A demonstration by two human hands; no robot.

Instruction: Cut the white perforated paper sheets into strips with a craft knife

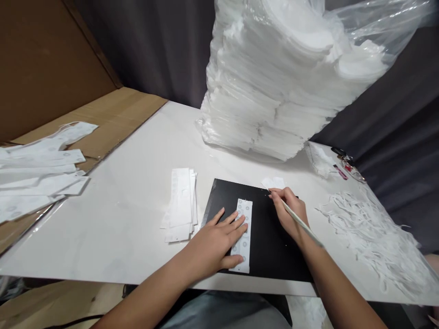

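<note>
Under the flat left hand, a strip is being steadied, the right hand's gripped stick apparently needing precision.

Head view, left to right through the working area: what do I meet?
Loose pile of white strips → neater stack of white strips → single white strip with grey circles → right hand with a slim pale tool → tangle of thin white scraps.
</note>
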